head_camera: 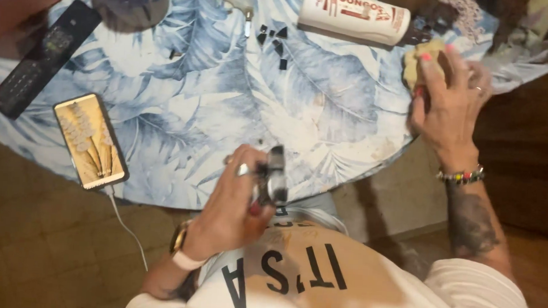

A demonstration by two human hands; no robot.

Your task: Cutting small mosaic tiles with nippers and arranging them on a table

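I see my left hand (237,202) closed around a small dark metal tool (273,176), held just past the near edge of the round worktop (227,89), over my lap. My right hand (449,97) has its fingers curled onto a yellowish sponge (423,67) at the worktop's right rim, close to a crumpled plastic sheet (529,55). A white bottle (355,14) lies on its side at the far edge, with small black chips (275,40) scattered just beside it. On the left, a phone (90,139) sits near the edge, its white cable (126,224) hanging off, and a black remote (45,54) lies further back. The widest bare stretch lies in the middle, between the phone and my right hand.
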